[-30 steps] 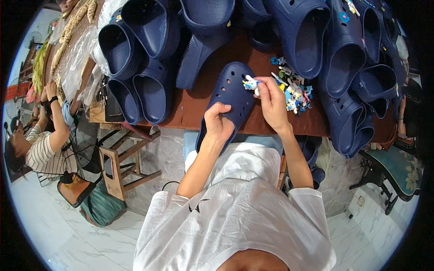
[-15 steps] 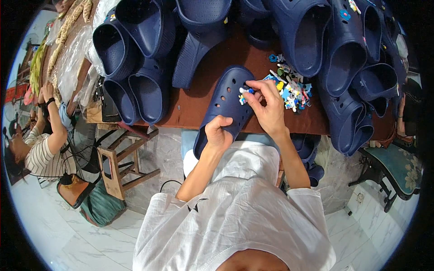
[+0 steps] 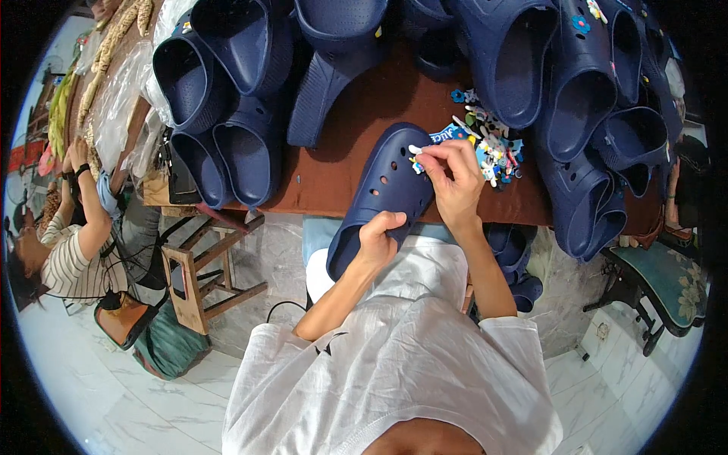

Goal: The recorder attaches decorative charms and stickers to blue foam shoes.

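A navy clog (image 3: 368, 199) with round holes in its upper is tilted over the table edge, toe pointing away from me. My left hand (image 3: 379, 241) is closed around its side near the foot opening, thumb on top. Over the toe, my right hand (image 3: 459, 178) pinches a small white shoe charm (image 3: 415, 149) between thumb and fingertips. A small multicoloured charm (image 3: 416, 164) shows right below it, against the clog's upper; whether it is fixed there I cannot tell. Just beyond my right hand lies a pile of colourful charms (image 3: 499, 158).
Navy clogs crowd the brown-covered table (image 3: 341, 171), stacked at left (image 3: 246, 155) and right (image 3: 576, 121). A wooden stool (image 3: 186, 284) stands below at left, and a green-topped seat (image 3: 663, 284) at right. Another person in a striped shirt (image 3: 83, 262) works at far left.
The clog and my left hand have shifted slightly toward me and to the right. My right hand has turned a little, and the white charm in it now shows more plainly.
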A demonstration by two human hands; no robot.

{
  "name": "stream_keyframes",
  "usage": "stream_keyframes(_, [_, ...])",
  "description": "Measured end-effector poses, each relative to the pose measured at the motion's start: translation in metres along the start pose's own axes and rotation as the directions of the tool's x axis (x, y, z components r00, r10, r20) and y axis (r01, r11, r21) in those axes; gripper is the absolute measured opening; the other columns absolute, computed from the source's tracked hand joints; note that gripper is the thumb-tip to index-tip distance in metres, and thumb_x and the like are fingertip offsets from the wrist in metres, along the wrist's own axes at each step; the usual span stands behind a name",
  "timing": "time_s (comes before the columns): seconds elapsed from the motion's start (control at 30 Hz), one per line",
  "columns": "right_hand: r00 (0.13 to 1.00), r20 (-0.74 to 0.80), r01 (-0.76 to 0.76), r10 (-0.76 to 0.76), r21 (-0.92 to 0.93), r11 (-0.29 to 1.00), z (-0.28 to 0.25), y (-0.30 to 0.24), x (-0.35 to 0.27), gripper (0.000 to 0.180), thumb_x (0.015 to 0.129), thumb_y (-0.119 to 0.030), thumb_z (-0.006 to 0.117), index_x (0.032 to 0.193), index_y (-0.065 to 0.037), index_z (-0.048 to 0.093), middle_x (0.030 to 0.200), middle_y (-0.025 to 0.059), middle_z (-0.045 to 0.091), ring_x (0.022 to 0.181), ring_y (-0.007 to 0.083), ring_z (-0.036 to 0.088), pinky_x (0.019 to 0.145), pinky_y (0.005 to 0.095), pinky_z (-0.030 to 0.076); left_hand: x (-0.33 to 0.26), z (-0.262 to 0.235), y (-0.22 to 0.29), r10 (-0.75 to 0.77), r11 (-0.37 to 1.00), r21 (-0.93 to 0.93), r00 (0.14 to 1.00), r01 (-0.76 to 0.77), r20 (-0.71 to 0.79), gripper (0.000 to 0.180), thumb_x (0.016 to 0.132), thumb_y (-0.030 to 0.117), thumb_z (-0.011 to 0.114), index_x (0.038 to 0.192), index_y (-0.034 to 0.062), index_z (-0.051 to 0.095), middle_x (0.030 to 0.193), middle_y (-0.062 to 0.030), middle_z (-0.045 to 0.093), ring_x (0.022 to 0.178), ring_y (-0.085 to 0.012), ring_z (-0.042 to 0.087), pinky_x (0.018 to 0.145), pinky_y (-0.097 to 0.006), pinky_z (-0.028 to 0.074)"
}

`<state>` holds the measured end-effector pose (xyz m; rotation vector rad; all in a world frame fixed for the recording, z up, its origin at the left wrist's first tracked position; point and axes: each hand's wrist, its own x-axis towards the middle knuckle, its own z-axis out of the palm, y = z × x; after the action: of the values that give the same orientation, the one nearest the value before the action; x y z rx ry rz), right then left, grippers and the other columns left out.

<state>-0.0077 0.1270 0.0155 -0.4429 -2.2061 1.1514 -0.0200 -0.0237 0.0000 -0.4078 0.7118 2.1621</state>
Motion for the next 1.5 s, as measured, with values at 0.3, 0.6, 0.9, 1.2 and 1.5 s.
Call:
stream_keyframes(0.3, [0.962, 0.173, -0.251, 0.212, 0.251, 0.935, -0.017, 0.003, 0.002, 0.028, 0.080, -0.006, 0.069, 0.107, -0.002, 0.061, 0.097, 0.0084, 0.058, 0.089, 0.0179, 0.059, 0.076, 0.0287, 0.050, -0.010, -0.027, -0.009, 0.043, 0.929, 0.367, 0.999, -0.043, 0.008, 0.042, 0.069, 0.007, 0.060, 0.110, 0.0000, 0.056, 0.106, -0.0060, 0.060, 0.092, -0.0195, 0.059, 0.084, -0.032, 0.046])
stream_keyframes(0.6, [0.797, 0.551, -0.526, 0.246, 0.436, 0.730, -0.031, 0.030, -0.001, 0.045, 0.085, -0.004, 0.064, 0.127, 0.001, 0.048, 0.129, 0.0093, 0.048, 0.114, 0.0201, 0.051, 0.096, 0.0324, 0.045, -0.031, 0.001, 0.007, 0.001, 0.694, 0.720, 1.000, 0.005, -0.009, 0.054, 0.069, 0.013, 0.070, 0.118, 0.0000, 0.053, 0.115, -0.0054, 0.053, 0.103, -0.0184, 0.049, 0.092, -0.031, 0.039])
stream_keyframes(0.9, [0.800, 0.566, -0.507, 0.200, 0.458, 0.731, -0.032, 0.028, -0.007, 0.047, 0.089, -0.004, 0.059, 0.133, 0.001, 0.042, 0.131, 0.0096, 0.045, 0.120, 0.0200, 0.046, 0.099, 0.0330, 0.043, -0.034, -0.001, 0.004, 0.072, 0.440, 0.880, 0.984, -0.178, 0.164, 0.056, 0.074, 0.030, 0.072, 0.112, -0.0051, 0.050, 0.108, -0.0140, 0.052, 0.099, -0.0245, 0.049, 0.085, -0.037, 0.043])
stream_keyframes(1.2, [0.818, 0.539, -0.477, 0.201, 0.440, 0.760, -0.029, 0.023, -0.006, 0.047, 0.090, -0.003, 0.057, 0.134, 0.001, 0.041, 0.125, 0.0097, 0.046, 0.115, 0.0184, 0.048, 0.096, 0.0312, 0.044, -0.033, -0.005, 0.002, 0.056, 0.431, 0.884, 0.983, -0.181, 0.174, 0.058, 0.074, 0.030, 0.072, 0.115, -0.0057, 0.050, 0.110, -0.0152, 0.052, 0.101, -0.0262, 0.050, 0.087, -0.037, 0.042])
stream_keyframes(1.5, [0.861, 0.351, -0.505, 0.367, 0.503, 0.701, -0.014, 0.025, -0.021, 0.039, 0.085, -0.001, 0.064, 0.121, 0.003, 0.051, 0.116, 0.0095, 0.055, 0.106, 0.0166, 0.055, 0.089, 0.0291, 0.049, -0.022, 0.004, 0.003, -0.033, 0.882, 0.469, 0.998, 0.052, -0.049, 0.033, 0.074, 0.010, 0.063, 0.105, -0.0001, 0.057, 0.091, -0.0029, 0.059, 0.082, -0.0127, 0.055, 0.077, -0.027, 0.044])
